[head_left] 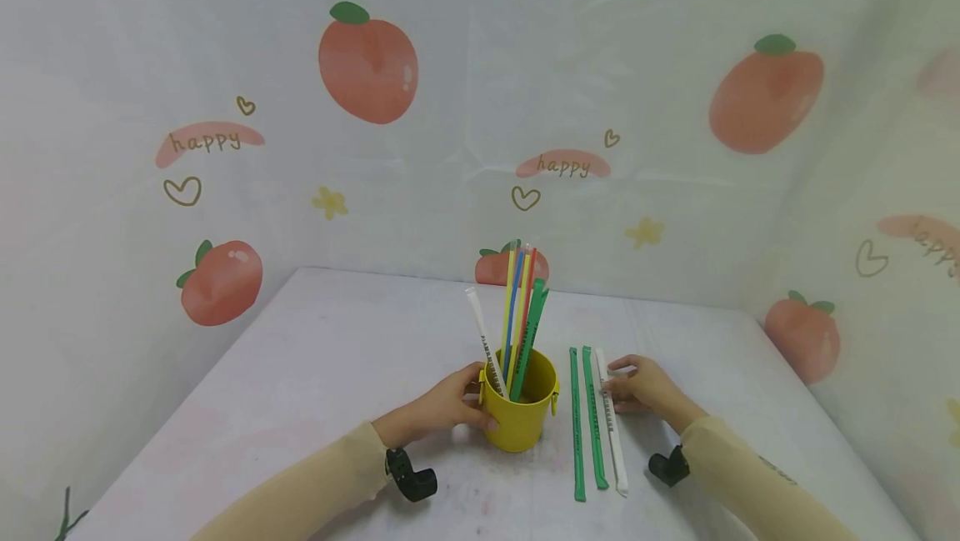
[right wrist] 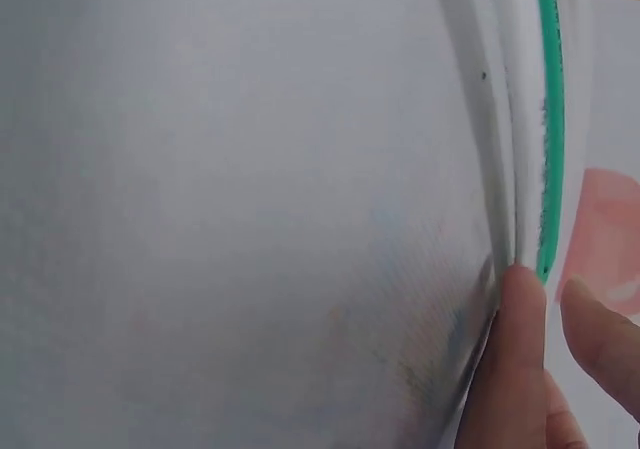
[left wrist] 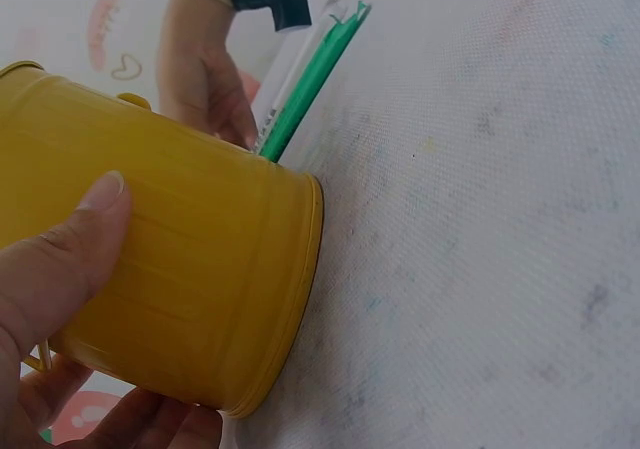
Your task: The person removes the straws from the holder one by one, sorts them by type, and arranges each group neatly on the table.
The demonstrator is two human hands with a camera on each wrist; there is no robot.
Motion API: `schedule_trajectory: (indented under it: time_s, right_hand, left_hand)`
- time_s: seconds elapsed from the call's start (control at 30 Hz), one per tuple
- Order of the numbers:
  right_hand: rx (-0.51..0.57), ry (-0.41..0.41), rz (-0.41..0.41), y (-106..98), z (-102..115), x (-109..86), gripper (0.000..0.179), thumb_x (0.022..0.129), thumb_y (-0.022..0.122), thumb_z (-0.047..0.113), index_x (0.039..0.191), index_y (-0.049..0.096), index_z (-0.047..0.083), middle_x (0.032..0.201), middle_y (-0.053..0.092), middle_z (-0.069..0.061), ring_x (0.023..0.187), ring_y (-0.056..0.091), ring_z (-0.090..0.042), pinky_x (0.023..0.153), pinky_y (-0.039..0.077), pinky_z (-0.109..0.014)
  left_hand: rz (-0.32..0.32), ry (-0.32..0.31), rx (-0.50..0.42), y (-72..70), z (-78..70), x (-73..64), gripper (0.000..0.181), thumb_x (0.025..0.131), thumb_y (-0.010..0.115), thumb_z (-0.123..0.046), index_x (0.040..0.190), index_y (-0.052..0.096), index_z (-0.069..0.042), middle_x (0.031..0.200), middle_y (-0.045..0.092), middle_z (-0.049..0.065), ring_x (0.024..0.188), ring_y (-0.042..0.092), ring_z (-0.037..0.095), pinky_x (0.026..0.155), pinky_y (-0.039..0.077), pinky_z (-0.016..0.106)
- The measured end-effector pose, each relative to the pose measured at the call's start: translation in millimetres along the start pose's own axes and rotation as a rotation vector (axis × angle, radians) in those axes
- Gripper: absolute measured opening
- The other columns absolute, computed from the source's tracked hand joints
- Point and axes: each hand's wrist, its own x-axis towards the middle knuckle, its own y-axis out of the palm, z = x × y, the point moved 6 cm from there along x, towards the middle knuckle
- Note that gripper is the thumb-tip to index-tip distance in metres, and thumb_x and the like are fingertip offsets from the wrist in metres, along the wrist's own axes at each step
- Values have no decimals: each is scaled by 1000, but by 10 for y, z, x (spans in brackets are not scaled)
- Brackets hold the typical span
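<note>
My left hand [head_left: 450, 403] grips the side of a small yellow bucket [head_left: 517, 428]; in the left wrist view its thumb [left wrist: 85, 234] lies on the bucket wall and its other fingers curve around the far side. Several straws stand in the bucket: yellow, blue and red ones, a white paper-wrapped one [head_left: 486, 345] leaning left and green-wrapped ones [head_left: 531, 333]. To the right, my right hand [head_left: 645, 387] touches a white wrapped straw [head_left: 613, 441] lying on the table. In the right wrist view one fingertip [right wrist: 522, 284] meets that straw, and the thumb [right wrist: 590, 319] stands apart from it.
Two green-wrapped straws, a left one [head_left: 577, 433] and a right one [head_left: 595, 424], lie between the bucket and the white straw. All rest on a white-covered table [head_left: 322, 358]. Behind it hangs a white backdrop [head_left: 450, 157] printed with fruit.
</note>
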Motion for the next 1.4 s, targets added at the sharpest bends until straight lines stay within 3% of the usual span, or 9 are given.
schedule_trajectory:
  time_s: [0.3,0.57,0.77,0.97,1.1,1.4]
  right_hand:
    - [-29,-37,-10,-59,121,-48,47,81,68,8,123,47,0,104,57,-19,73,62,-20,64,56,-30]
    - [94,-243,39,-94,502,-172,53,84,68,11,128,43,-3,108,57,-21,88,61,-23,76,55,-37]
    - [180,-400,96,-110,773,-294,55,85,67,16,129,41,-4,110,54,-22,100,59,-33,81,54,-38]
    - [254,-538,142,-53,1008,-436,51,87,64,15,130,41,-3,114,51,-26,99,59,-25,83,52,-34]
    - [292,-607,151,2,1119,-519,49,89,61,14,130,40,-3,117,52,-25,100,60,-22,85,51,-31]
    - [358,-684,153,174,1211,-563,48,89,61,11,131,40,-1,123,49,-25,100,61,-13,86,50,-28]
  left_hand:
    - [-3,0,2,-6,-2,1,71,72,79,-15,132,41,-13,129,49,1,119,47,24,103,37,44]
    - [5,8,-12,-2,-16,0,71,73,79,-14,132,41,-12,130,48,2,121,46,25,102,38,42]
    - [4,8,-4,-4,-8,2,72,73,79,-14,133,40,-12,130,48,2,120,46,24,102,38,42]
    - [2,9,-4,-3,-3,3,72,73,79,-14,133,40,-12,130,48,2,120,47,24,102,38,42]
    - [5,9,-9,1,-7,1,72,73,78,-14,133,39,-11,129,48,2,119,47,23,102,39,41]
    - [6,9,-13,0,1,2,72,73,79,-14,133,40,-12,130,48,1,119,47,23,102,39,41]
